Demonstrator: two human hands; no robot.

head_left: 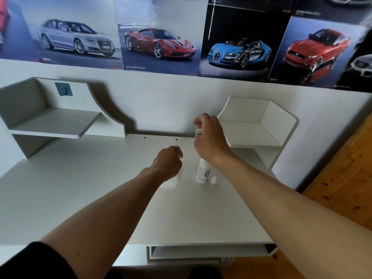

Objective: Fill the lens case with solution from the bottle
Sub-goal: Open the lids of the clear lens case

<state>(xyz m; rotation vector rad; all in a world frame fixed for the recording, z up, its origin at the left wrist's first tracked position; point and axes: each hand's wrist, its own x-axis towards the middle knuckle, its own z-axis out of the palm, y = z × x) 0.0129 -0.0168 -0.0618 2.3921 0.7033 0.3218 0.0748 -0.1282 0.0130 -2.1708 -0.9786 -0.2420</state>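
Right hand (pixel 209 137): raised, fingers pinching a small white item, possibly a case lid. Directly below its wrist the bottle (pixel 203 171) stands upright on the surface (pixel 100 188), its cap (pixel 214 179) off alongside. Left hand (pixel 170 162): curled; contents cannot be determined. Lens case (pixel 173 183): partly hidden beneath it. Filling apparently pending.

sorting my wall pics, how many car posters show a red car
2: the Ferrari poster above the desk's middle, and the red Mustang poster further right. A red blur at the far left edge may be another; it is cut off.
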